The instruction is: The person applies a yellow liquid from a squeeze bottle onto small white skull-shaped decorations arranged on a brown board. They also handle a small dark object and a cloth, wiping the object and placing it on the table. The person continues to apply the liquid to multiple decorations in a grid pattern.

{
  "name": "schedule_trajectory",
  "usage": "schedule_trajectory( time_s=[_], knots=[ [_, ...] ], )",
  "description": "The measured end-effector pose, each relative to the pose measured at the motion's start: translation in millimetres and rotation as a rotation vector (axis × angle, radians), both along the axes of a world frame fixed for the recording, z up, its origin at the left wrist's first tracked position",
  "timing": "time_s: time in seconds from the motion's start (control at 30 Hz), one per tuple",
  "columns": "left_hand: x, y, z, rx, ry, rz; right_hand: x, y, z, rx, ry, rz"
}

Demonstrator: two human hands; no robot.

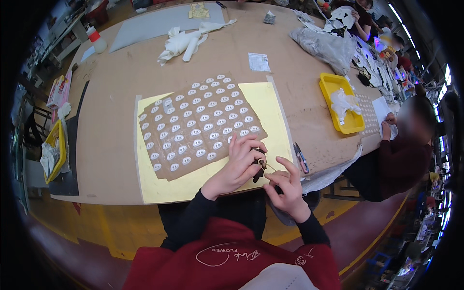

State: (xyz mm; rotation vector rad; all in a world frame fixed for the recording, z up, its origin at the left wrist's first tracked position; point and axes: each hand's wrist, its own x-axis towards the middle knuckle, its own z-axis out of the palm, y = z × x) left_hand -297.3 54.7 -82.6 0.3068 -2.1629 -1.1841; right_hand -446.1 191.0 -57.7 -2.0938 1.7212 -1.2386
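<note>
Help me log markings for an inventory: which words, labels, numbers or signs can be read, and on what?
Red top: white script and smaller block lettering on the front, partly legible; I don't copy wording.
White slip on the table: fine print, too small to read.
Yellowish card near the table's far edge: markings too blurred to read.
Red-and-white box at left: print too small to read.

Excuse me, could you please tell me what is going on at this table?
A person is working bare-handed at the near edge of a table. The left hand has a small dark object in its grip, and the right hand is close beside it, though contact is unclear. Just beyond lies a brown sheet bearing rows of white ovals, on top of a yellow sheet. Another person is at the right, past a yellow tray.
</note>
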Motion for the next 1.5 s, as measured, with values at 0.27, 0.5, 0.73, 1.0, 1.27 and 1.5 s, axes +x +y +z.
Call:
schedule_trajectory(
  time_s=[0.27,0.5,0.73,1.0,1.27,1.5],
  knots=[
    [2,-2,-4,-0.020,0.012,-0.014,19,-6,-1,-0.281,0.248,0.192],
    [1,-3,1,-0.021,0.009,0.014,14,-20,-31,0.050,-1.327,0.213],
    [-10,0,1,-0.062,-0.017,0.006,-34,-41,24,0.558,-1.862,0.340],
    [16,-3,-6,-0.081,0.034,0.013,24,-60,56,0.167,-0.002,0.022],
    [210,-90,15,-0.096,-0.001,0.721,24,-51,41,0.087,-0.055,-0.129],
    [486,-217,49,-0.629,-0.641,1.767,25,-75,39,0.027,-0.018,-0.146]
  ],
)
